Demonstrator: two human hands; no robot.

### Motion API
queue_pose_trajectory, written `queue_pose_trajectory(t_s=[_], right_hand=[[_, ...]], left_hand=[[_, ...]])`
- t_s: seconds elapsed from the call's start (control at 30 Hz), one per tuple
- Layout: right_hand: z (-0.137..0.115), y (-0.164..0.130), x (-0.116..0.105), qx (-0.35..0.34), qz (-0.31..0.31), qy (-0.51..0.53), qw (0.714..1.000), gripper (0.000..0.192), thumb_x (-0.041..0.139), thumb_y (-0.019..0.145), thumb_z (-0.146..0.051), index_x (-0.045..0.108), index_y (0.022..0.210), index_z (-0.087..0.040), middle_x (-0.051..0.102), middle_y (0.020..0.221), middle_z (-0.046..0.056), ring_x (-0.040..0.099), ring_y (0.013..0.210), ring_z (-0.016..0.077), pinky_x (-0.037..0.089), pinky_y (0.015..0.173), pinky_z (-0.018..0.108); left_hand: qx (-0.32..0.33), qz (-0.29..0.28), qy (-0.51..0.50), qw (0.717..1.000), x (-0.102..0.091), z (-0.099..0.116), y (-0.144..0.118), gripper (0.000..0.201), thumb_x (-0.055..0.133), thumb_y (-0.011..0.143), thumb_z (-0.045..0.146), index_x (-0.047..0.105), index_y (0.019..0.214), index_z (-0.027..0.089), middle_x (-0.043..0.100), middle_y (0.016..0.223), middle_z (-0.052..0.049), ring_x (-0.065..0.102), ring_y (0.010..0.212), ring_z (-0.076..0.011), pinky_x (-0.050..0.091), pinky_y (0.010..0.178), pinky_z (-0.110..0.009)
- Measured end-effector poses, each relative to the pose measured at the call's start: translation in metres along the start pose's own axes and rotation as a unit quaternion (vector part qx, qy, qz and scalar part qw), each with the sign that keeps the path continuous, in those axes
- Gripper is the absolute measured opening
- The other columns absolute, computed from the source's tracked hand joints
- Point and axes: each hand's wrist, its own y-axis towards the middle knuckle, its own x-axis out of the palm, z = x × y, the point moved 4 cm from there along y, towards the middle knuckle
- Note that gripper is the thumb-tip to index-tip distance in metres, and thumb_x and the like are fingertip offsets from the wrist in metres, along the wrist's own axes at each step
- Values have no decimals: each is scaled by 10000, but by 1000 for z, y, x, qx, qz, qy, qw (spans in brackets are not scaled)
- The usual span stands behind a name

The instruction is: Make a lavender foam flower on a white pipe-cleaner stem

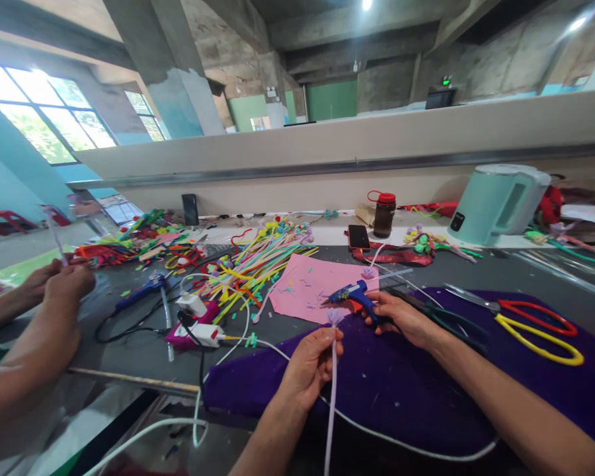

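A grey worktable [129,350] runs left to right, with a purple cloth [401,383] spread over its near right part. Far right stands a pale green kettle [496,205]; a pink sheet [312,291] lies near the middle, beside a heap of coloured sticks [252,264]. Red and yellow scissors [535,324] rest on the cloth to the right. At the left edge a co-worker's hands [64,281] pinch a thin stick. The right hand [401,317] is wrapped around a blue glue gun [352,294], nozzle pointing left. The left hand [310,363], fingers closed, holds a lilac pipe cleaner [332,396] upright, its fluffy tip just below the nozzle.
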Motion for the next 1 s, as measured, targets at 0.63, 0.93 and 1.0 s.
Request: queue_pose_trajectory(t_s=[0.63, 0.93, 1.0], right_hand=[[-28, -22, -26, -121, 129, -418, 891, 225, 487, 808, -335, 653, 892, -208, 653, 854, 20, 580, 770, 156, 393, 679, 230], [-7, -123, -145, -76, 256, -564, 782, 261, 420, 831, -325, 626, 946, -212, 644, 950, 76, 600, 819, 210, 429, 706, 312], [14, -136, -192, -31, 302, -599, 741, 257, 483, 788, -348, 647, 928, -208, 639, 946, 138, 599, 810, 250, 422, 659, 341]], left_hand=[[116, -2, 538, 835, 18, 4, 15, 287, 505, 726, 423, 634, 707, 167, 515, 477, 35, 477, 386, -111, 336, 395, -199], [199, -26, 638, 743, 29, 10, 2, 296, 435, 793, 367, 677, 779, 197, 674, 724, -13, 584, 654, -152, 388, 592, -216], [213, -28, 659, 720, 33, 9, -4, 333, 397, 819, 354, 682, 758, 194, 676, 724, -26, 587, 664, -152, 384, 601, -219]])
